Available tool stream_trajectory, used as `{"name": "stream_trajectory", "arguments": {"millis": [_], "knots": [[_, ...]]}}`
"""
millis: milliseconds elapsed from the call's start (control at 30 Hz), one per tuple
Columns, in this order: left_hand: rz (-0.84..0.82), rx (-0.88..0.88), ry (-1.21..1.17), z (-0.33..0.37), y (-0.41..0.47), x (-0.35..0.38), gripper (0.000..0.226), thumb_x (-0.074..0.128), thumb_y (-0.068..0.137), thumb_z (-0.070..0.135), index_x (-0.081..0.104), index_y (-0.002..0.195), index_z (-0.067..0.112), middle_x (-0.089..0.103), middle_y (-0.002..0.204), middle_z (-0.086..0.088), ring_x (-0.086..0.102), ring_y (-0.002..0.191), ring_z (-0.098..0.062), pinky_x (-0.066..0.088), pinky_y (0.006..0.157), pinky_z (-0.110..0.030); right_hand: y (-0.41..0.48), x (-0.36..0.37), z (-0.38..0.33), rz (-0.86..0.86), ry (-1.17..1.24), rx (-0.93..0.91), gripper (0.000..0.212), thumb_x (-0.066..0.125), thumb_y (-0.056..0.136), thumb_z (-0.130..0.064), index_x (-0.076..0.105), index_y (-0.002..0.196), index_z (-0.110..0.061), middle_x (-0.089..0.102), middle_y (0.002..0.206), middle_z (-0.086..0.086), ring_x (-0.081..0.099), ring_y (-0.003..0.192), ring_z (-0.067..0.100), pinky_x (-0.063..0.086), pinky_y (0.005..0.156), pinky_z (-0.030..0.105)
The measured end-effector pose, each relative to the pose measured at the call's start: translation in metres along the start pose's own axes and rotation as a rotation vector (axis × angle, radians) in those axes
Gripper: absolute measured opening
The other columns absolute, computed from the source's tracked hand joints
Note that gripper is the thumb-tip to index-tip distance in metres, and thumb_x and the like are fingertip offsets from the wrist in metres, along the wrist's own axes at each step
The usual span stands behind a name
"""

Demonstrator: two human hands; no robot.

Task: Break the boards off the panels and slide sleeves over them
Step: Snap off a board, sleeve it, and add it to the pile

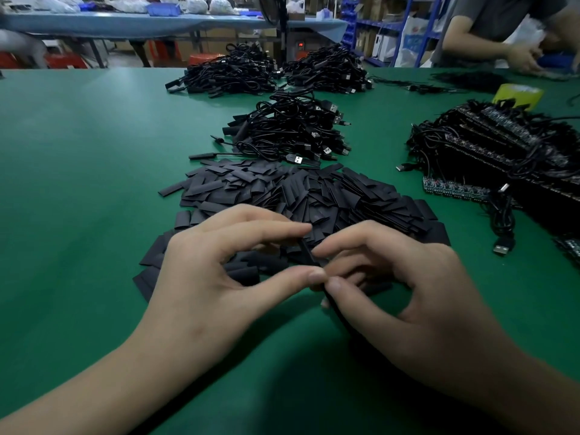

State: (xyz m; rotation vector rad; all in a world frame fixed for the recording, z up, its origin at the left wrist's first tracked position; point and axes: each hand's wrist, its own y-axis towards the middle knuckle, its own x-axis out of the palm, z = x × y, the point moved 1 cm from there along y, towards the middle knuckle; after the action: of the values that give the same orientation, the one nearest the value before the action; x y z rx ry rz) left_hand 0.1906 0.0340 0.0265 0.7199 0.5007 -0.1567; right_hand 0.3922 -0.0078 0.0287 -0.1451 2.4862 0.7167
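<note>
Both hands meet low over the green desk (78, 183), at the near edge of a heap of sleeves (298, 196): flat black tube cuts spread loosely across the middle of the desk. The left hand (226, 271) curls thumb and forefinger round one black sleeve (310, 254), thumb tip at its near end and forefinger tip above it, the other fingers arched over the heap. The right hand (408, 293) pinches the same sleeve from the other side, its thumb tip touching the left thumb and its fingers curled in behind. A dark strip runs on from the pinch under the right thumb toward the camera. I cannot tell whether that is cable or more sleeve, nor whether a board sits inside.

To the right, well apart from the hands, the panels (502, 146) lie stacked with black leads tangled over them. A strip of boards (455, 188) juts out at the stack's near left corner, and a loose USB plug (503, 248) rests on the desk just beside it. Behind the heap lies a cable bundle (292, 130). Farther back I see a left cable pile (229, 70) and a right cable pile (329, 67). A yellow roll (518, 94) stands behind the panels, and another person (489, 23) in a grey shirt works at the far right corner.
</note>
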Motion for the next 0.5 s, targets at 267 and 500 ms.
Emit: {"name": "stream_trajectory", "arguments": {"millis": [267,500], "knots": [[-0.07,-0.106,-0.064,-0.007,-0.001,0.004,0.037,0.078,0.075,0.052,0.076,0.108,0.035,0.07,0.105,0.017,0.069,0.096,-0.009,0.046,0.082,-0.008,0.002,0.004,0.008,-0.051,0.383,0.256,0.011,0.069,0.09,-0.017,0.069,0.098,-0.024,0.076,0.082,0.004,0.077,0.072,0.025,0.062,0.068,0.033],[-0.123,-0.114,-0.058,-0.002,-0.006,0.007,0.032,0.076,0.08,0.038,0.075,0.112,0.036,0.068,0.11,0.014,0.069,0.095,-0.015,0.058,0.073,-0.027,0.003,0.003,0.012,-0.022,0.39,0.276,0.013,0.066,0.09,-0.014,0.072,0.099,-0.021,0.077,0.083,0.004,0.077,0.072,0.025,0.062,0.069,0.032]]}}
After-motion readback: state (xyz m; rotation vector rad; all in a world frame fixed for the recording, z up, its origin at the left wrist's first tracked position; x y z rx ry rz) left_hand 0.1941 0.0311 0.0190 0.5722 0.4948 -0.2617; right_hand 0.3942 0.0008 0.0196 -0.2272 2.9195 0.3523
